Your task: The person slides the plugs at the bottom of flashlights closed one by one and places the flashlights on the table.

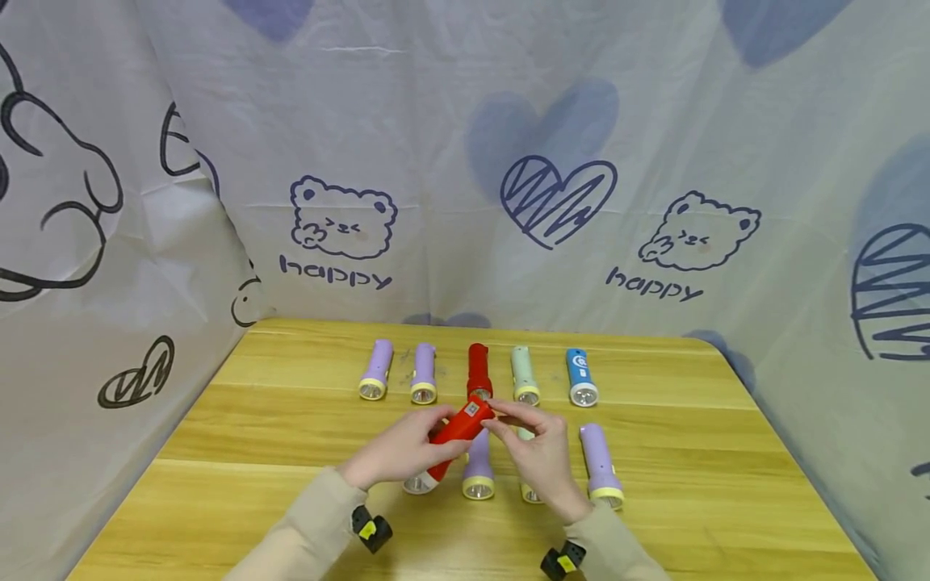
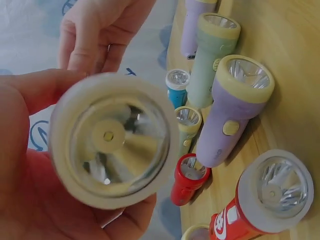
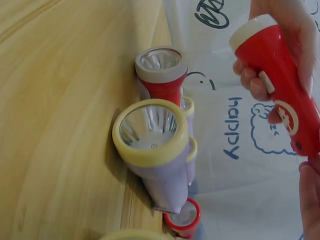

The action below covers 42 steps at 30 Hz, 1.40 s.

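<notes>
My left hand grips a red flashlight with a white head, fingers and thumb wrapped round its body. It is tilted, tail up toward the right, lens toward the lower left. In the right wrist view its side button and a round white logo show. My right hand pinches the tail end between thumb and fingertips. Below the hands, a purple flashlight and a green flashlight rest on the table, the green one partly hidden by my right hand. Another red flashlight with a whitish head lies nearby.
Along the back of the wooden table lie two purple flashlights, a dark red flashlight, a pale green flashlight and a blue flashlight. To the right of my right hand is another purple flashlight. A printed curtain hangs behind.
</notes>
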Each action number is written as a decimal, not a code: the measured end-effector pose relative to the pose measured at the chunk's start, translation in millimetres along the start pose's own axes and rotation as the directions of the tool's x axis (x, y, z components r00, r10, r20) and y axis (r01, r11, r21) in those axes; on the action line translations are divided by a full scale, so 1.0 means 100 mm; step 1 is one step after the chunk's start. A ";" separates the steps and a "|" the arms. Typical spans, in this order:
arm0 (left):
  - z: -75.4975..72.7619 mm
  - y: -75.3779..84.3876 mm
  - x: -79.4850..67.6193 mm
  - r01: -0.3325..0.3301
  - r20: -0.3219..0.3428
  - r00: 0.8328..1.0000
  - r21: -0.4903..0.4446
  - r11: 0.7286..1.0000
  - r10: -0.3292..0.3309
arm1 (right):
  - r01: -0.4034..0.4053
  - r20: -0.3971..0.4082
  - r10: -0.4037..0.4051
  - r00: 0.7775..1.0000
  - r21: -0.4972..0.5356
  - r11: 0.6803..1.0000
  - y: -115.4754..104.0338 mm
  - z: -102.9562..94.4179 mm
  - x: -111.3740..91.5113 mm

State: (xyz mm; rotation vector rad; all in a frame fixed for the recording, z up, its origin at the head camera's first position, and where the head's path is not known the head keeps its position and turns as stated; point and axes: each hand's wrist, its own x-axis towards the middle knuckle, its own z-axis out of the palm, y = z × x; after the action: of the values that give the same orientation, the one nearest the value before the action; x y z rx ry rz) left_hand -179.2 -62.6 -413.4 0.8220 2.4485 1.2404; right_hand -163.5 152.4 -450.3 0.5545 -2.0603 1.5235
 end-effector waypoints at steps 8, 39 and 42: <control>-0.12 -0.01 -0.06 0.052 -0.061 0.997 -0.003 0.999 -0.053 | -0.072 0.047 0.072 0.996 0.006 0.997 0.06 -0.17 -0.02; -0.63 -0.70 -0.45 0.464 -0.238 0.867 0.073 0.883 -0.437 | -0.105 -0.008 0.107 0.994 -0.290 0.951 0.38 -1.21 -0.06; -0.59 -0.75 -0.44 0.480 -0.235 0.861 0.079 0.874 -0.452 | -0.105 -0.003 0.109 0.994 -0.303 0.947 0.40 -1.22 -0.06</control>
State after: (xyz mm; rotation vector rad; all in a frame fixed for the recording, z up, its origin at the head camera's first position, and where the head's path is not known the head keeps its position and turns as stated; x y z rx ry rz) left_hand -199.3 -162.1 -439.1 0.0957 2.6948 1.0238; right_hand -163.1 280.6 -455.7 0.3407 -2.3105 1.2266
